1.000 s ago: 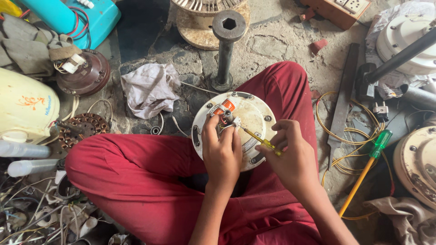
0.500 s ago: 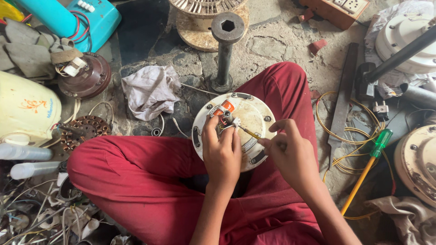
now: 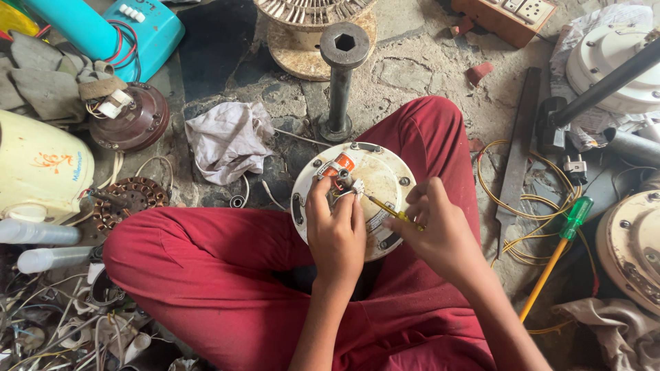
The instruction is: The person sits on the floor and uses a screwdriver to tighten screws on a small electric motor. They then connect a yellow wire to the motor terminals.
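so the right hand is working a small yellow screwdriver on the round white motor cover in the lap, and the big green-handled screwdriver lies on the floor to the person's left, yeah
Not quite. The head view shows the green-handled screwdriver on the floor to the person's right, not left. The right hand does work the small yellow screwdriver on the white motor cover.

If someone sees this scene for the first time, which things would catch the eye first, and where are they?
At the centre, a round cream motor housing rests on the lap of a person in dark red trousers. The left hand steadies its small orange part, while the right hand holds a thin yellow screwdriver to it. At the right, a longer green-handled screwdriver lies on the floor by yellow wires.
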